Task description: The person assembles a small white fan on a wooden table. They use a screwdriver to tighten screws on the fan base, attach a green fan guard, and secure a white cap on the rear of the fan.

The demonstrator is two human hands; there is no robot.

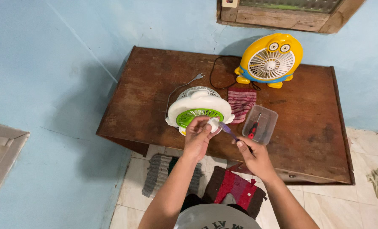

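Centre frame, worktop [155, 85]: left hand [196, 138] pinches the white-green fan's [199, 108] foot, right hand [254, 159] closed on purple screwdriver [228, 130]; fan looks light, rigid, brittle plastic, best gripped by rim.

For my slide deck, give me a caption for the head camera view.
Left hand steadies a white-and-green fan on a wooden table while the right hand applies a purple-handled screwdriver.

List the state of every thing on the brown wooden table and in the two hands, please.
White and green plastic fan: upright, held by left hand.
Purple-handled screwdriver: in right hand, tip at fan.
Yellow round fan: upright, untouched.
Clear plastic box: open, holding a red tool.
Striped cloth: flat.
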